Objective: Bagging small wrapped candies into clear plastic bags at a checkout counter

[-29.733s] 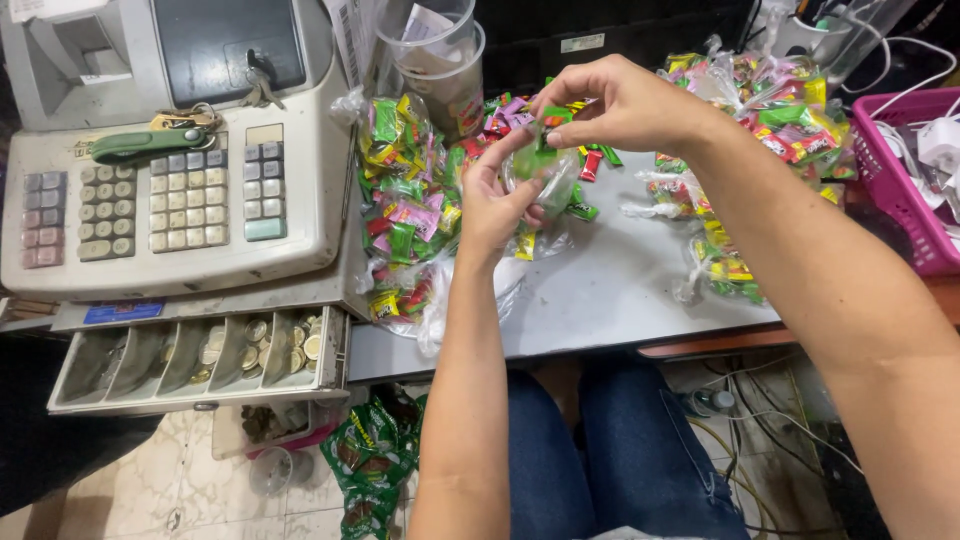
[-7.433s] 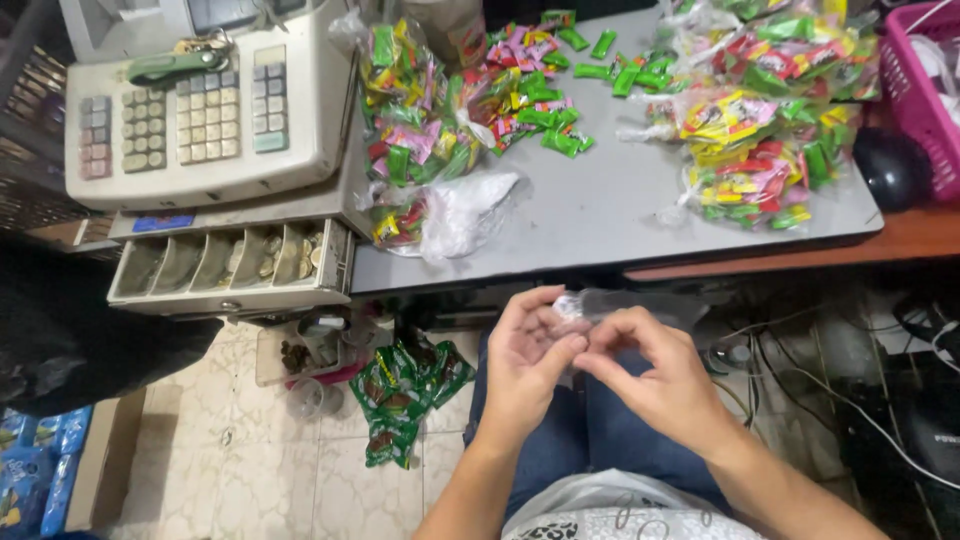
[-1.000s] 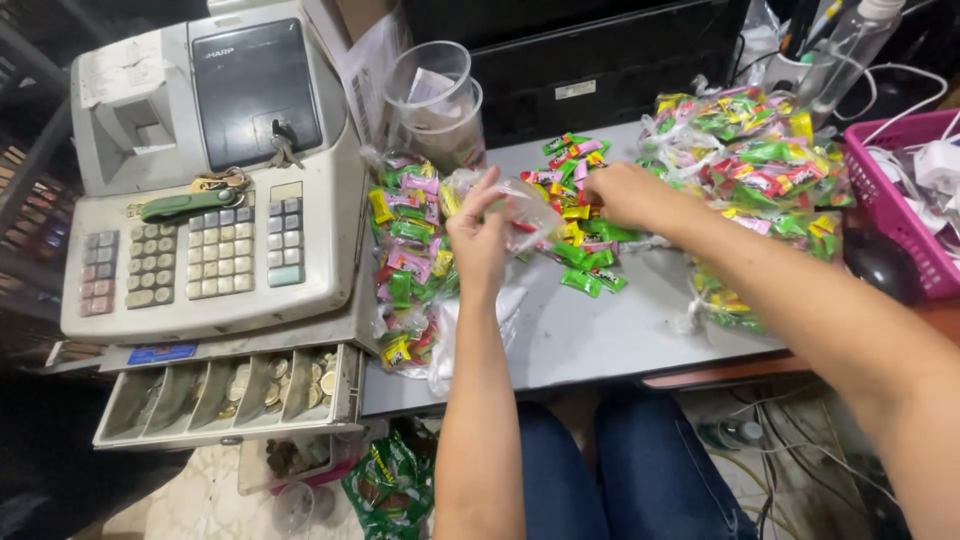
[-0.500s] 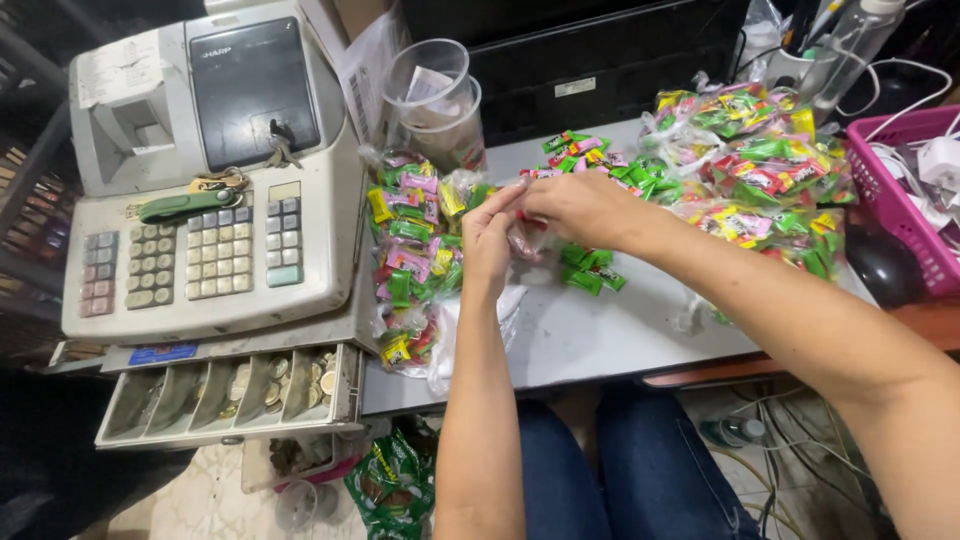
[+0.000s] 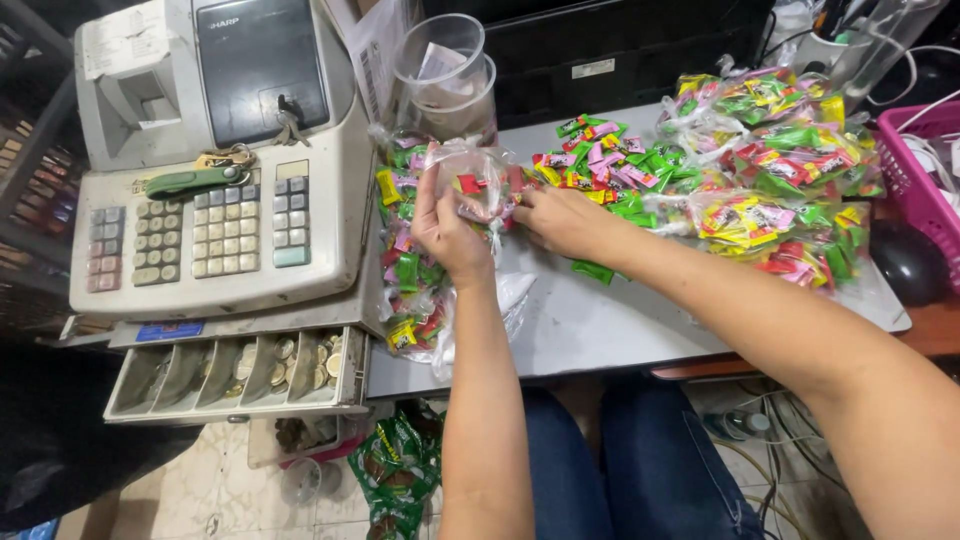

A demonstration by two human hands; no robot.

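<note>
My left hand (image 5: 447, 225) holds up a small clear plastic bag (image 5: 478, 178) with a few wrapped candies inside, above the grey table (image 5: 600, 320). My right hand (image 5: 565, 220) is right beside the bag's mouth, fingers pinched at the candies. Loose green, pink and red wrapped candies (image 5: 620, 170) lie in a pile just behind my right hand. A larger clear bag of mixed candies (image 5: 415, 290) lies under my left wrist.
A cash register (image 5: 220, 190) with an open coin drawer (image 5: 240, 370) stands at the left. Clear plastic cups (image 5: 445, 75) sit behind the bag. Filled candy bags (image 5: 780, 170) lie at the right, beside a pink basket (image 5: 925, 170) and a black mouse (image 5: 900, 260).
My right hand has moved from the loose candy pile over to the small bag in my left hand, and both hands have come together.
</note>
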